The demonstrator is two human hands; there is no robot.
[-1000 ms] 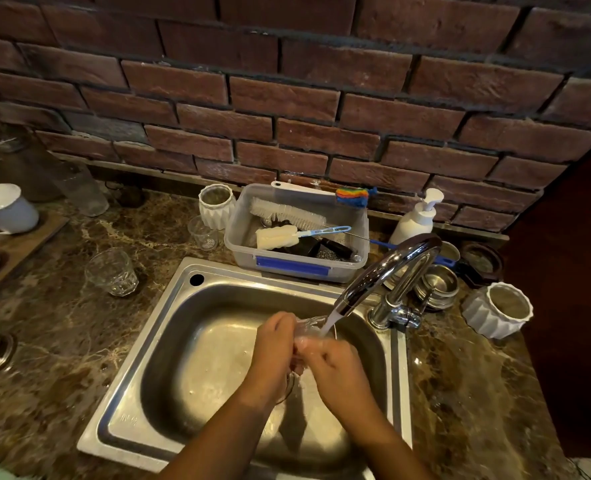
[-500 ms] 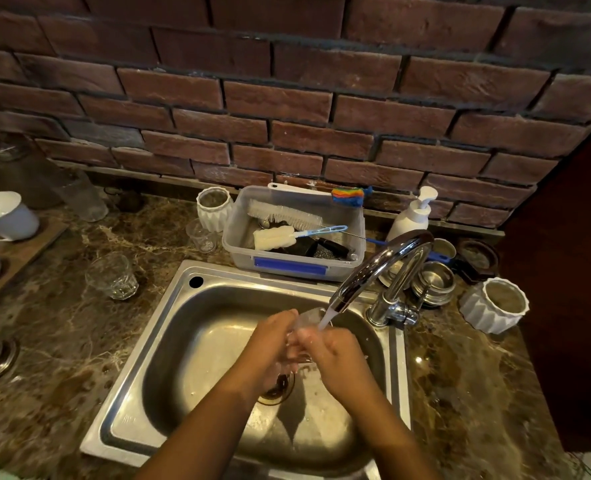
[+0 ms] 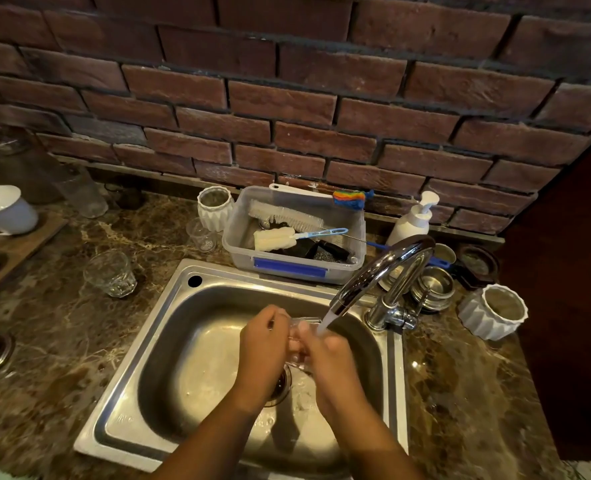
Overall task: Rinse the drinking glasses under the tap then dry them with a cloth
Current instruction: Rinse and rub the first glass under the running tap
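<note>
Spare glass (image 3: 110, 273) waits on counter, left of sink (image 3: 138, 368). L hand (image 3: 262, 341) curls round the glass (image 3: 301, 336), held over the drain betw. both hands. R hand (image 3: 332, 358) grips its other side. Tap (image 3: 384, 268) stream hits rim & fingers. Vs 1 s ago: hands barely moved, so rinse still on, no drying yet.
</note>
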